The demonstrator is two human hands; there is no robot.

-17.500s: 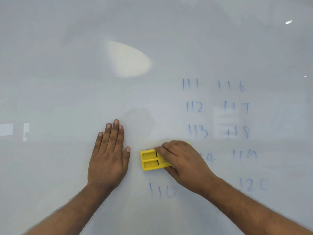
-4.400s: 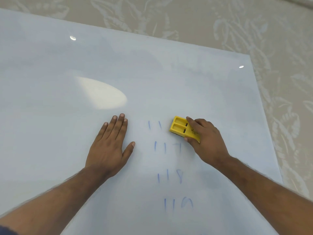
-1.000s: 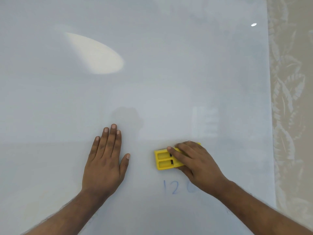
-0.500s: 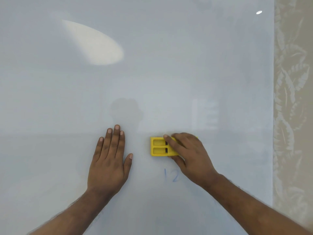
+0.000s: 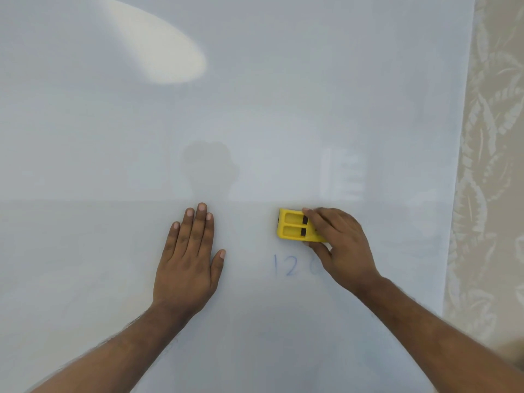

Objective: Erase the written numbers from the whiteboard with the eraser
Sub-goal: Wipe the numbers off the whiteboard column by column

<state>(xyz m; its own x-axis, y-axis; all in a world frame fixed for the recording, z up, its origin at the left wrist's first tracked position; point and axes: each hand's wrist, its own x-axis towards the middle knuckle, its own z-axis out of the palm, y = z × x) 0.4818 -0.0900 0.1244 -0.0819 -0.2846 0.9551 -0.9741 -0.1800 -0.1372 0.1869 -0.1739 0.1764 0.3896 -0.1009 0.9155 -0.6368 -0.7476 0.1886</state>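
Under right hand (image 5: 341, 245), fingers clamp ribbed yellow plastic eraser (image 5: 295, 228) against glossy whiteboard (image 5: 255, 123); faint blue "12" (image 5: 285, 265) just below; left hand (image 5: 188, 259) flat, spread.

Yellow eraser (image 5: 295, 228) flat on whiteboard (image 5: 255, 123), just above faint blue "12" (image 5: 286, 265).

place: likely home | cue: leaf-patterned beige fabric (image 5: 490, 165) under whiteboard (image 5: 255, 123)
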